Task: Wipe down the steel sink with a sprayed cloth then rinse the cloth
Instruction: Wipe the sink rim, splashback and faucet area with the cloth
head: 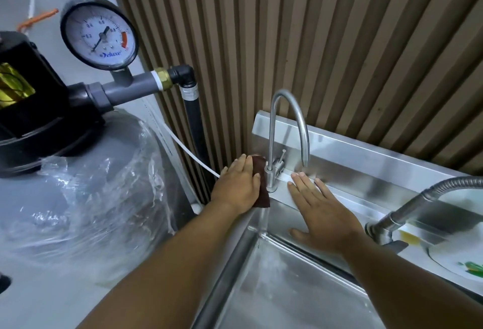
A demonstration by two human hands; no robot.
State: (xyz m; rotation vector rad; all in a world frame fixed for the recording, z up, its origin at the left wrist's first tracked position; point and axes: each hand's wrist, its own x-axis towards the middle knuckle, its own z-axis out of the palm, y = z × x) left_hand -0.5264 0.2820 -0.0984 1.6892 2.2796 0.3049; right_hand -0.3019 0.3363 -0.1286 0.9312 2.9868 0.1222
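The steel sink (274, 289) fills the lower right, its back ledge running along the slatted wall. My left hand (236, 186) lies flat with straight fingers on a dark brown cloth (262, 188), pressing it on the sink's back-left corner, just left of the base of the small gooseneck tap (287, 130). My right hand (322, 212) rests flat and open on the sink's back ledge to the right of that tap, holding nothing.
A grey filter tank (78, 198) wrapped in clear plastic, with a black valve head and a pressure gauge (100, 35), stands close on the left. A flexible steel hose tap (418, 203) reaches in from the right above a white plate (460, 258).
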